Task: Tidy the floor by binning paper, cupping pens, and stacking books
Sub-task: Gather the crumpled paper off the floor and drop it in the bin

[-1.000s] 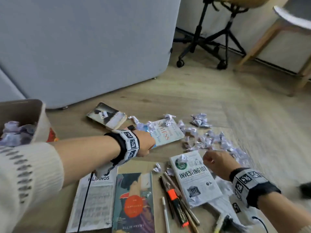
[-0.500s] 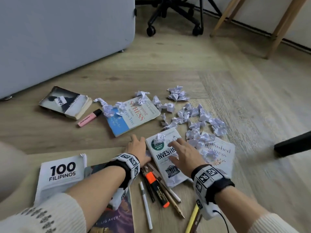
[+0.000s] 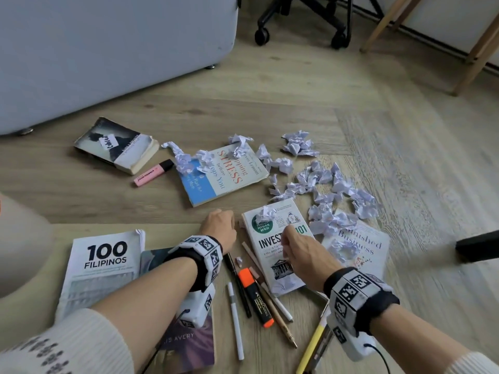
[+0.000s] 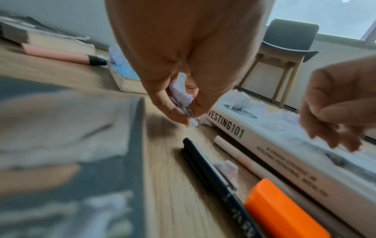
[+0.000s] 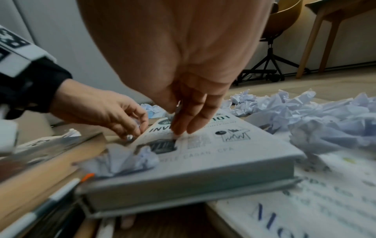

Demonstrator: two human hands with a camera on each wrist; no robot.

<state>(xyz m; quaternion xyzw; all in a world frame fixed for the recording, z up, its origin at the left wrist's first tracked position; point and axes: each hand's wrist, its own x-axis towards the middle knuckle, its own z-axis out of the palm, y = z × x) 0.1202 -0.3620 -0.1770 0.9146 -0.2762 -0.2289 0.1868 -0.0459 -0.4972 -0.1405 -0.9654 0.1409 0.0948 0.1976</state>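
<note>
left hand (image 3: 220, 225), flat by the white hardcover investing book (image 3: 272, 245) half a second ago, now pinches a small crumpled white paper scrap (image 4: 182, 96) beside it; right hand (image 3: 299, 251) hangs loose-fingered, empty, above its cover; binning continues.

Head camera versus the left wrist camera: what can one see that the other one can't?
Only the head view shows the 100 Filipinos book, the Stress book, the big scatter of crumpled paper and the office chair base.

Only the left wrist view shows the crumpled paper scrap pinched in the left hand, and a grey wooden chair by the window.

Both show the Investing 101 book, the orange highlighter, the pink highlighter, the black pen and the right hand over the book.
</note>
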